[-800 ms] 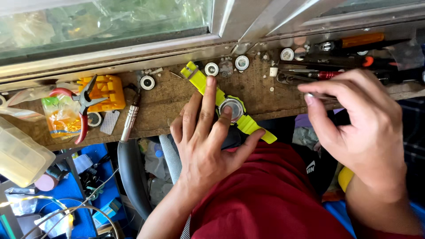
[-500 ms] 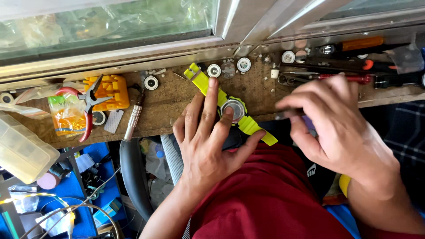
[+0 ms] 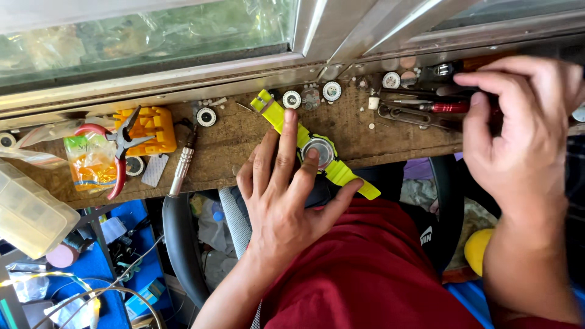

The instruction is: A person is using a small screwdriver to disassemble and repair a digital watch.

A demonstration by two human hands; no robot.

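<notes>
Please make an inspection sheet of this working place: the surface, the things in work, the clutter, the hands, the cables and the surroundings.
Surface: worn wooden bench along a window, scratched and stained.
Job's things: yellow-green wristwatch lying case-back up; red-handled screwdriver among tools on the right.
Clutter: red-handled pliers, orange plastic block, silver pin tool, small round watch parts, clear plastic box.
Hands: left hand flat on the watch, fingertips on strap and case; right hand over the tools at the right, fingers curled; what it grips is hidden.
Cables: thin wires below the bench at lower left.
Surroundings: metal window frame above; red garment on the lap.
</notes>
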